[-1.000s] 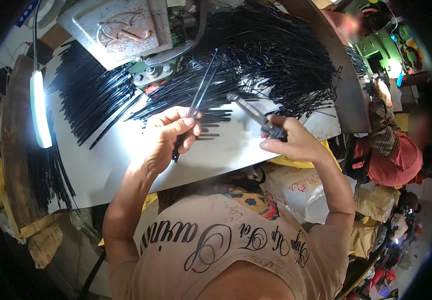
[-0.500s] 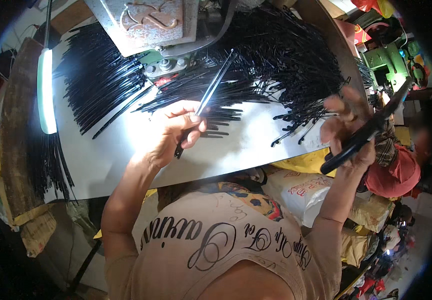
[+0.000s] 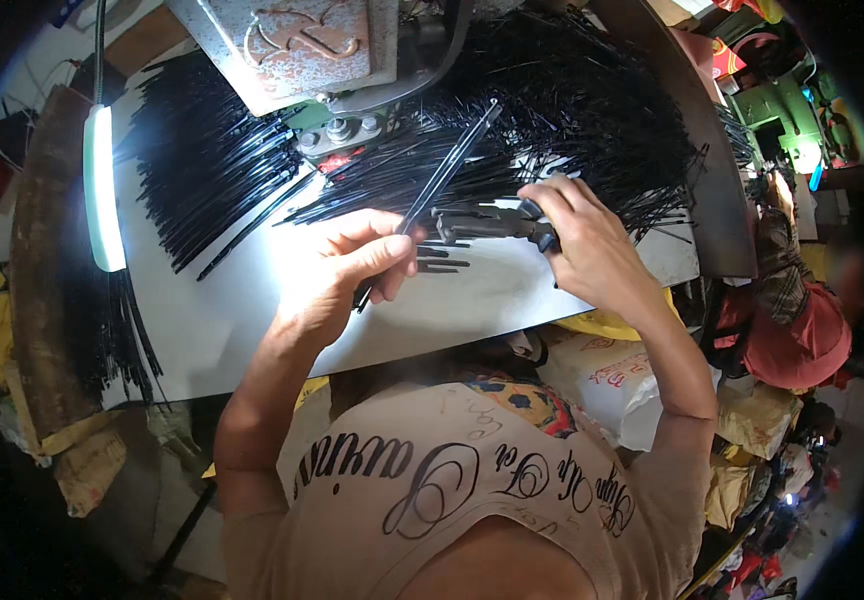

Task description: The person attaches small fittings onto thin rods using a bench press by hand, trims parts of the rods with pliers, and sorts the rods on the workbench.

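My left hand (image 3: 352,262) pinches a slim, glossy black strip (image 3: 445,170), or a pair of them side by side, between thumb and fingers. It slants up and to the right, its lower end showing under the hand. My right hand (image 3: 592,245) is closed around a dark-handled tool with a grey metal head, which looks like pliers (image 3: 492,226). The head points left, close by my left fingertips; whether it touches the strip I cannot tell. Many similar black strips lie fanned out beyond both hands, in a left bundle (image 3: 212,165) and a tangled right heap (image 3: 582,110).
A metal machine head (image 3: 302,50) hangs over the white tabletop (image 3: 472,300), with a bolted fitting (image 3: 342,135) below it. A lit lamp bar (image 3: 104,190) stands at the left. More strips (image 3: 130,340) hang over the left edge. A person in red (image 3: 802,340) is at the right.
My right hand has swung in from the right with the tool, its head now beside my left hand. The strip's upper end has shifted slightly right.
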`<move>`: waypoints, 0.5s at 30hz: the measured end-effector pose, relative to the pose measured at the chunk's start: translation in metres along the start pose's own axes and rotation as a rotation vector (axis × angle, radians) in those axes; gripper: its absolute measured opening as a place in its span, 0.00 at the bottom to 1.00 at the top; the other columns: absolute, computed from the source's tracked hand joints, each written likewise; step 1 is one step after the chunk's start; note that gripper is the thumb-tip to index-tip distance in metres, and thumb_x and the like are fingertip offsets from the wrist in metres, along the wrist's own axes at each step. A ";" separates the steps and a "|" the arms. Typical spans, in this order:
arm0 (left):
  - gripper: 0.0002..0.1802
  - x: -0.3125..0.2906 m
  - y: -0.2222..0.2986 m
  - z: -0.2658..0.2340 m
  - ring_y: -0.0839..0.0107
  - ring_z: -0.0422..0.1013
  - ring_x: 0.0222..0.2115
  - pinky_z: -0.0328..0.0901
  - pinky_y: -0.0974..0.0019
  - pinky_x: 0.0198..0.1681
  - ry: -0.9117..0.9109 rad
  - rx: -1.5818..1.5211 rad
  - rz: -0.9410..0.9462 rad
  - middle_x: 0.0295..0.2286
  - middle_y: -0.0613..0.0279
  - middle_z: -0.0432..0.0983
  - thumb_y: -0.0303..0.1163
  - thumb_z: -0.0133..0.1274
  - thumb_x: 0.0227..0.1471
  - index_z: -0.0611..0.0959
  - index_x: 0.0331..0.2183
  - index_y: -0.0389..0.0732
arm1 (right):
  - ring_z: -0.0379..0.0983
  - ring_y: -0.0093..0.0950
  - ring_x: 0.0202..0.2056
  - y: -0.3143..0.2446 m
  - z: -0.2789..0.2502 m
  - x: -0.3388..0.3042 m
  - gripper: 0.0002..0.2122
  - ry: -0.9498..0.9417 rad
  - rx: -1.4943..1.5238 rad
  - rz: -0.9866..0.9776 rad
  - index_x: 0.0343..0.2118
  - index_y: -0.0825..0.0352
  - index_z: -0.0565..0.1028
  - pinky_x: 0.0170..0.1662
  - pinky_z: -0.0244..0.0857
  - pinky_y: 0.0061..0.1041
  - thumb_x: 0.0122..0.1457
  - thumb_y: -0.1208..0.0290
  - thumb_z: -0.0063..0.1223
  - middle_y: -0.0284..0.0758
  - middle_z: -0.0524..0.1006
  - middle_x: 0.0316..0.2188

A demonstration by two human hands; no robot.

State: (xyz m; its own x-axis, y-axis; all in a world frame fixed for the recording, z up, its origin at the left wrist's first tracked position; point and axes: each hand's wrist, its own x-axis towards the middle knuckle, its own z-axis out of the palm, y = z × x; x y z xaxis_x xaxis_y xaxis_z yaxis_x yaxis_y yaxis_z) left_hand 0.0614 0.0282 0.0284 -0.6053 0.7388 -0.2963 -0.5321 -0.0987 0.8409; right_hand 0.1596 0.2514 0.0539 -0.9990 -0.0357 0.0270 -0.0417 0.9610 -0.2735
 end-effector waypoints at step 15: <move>0.08 0.002 -0.002 -0.004 0.79 0.62 0.15 0.53 0.78 0.17 -0.008 0.106 0.091 0.20 0.61 0.72 0.28 0.50 0.44 0.77 0.28 0.34 | 0.60 0.36 0.42 -0.009 0.004 0.011 0.19 0.048 -0.059 -0.120 0.41 0.75 0.60 0.46 0.57 0.28 0.41 0.84 0.41 0.43 0.64 0.37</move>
State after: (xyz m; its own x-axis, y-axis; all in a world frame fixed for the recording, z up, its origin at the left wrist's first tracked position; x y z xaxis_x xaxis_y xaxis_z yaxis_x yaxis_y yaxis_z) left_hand 0.0593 0.0270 0.0247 -0.6436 0.7350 -0.2134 -0.4091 -0.0947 0.9075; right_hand 0.1486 0.2413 0.0532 -0.9848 -0.1396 0.1030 -0.1586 0.9650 -0.2087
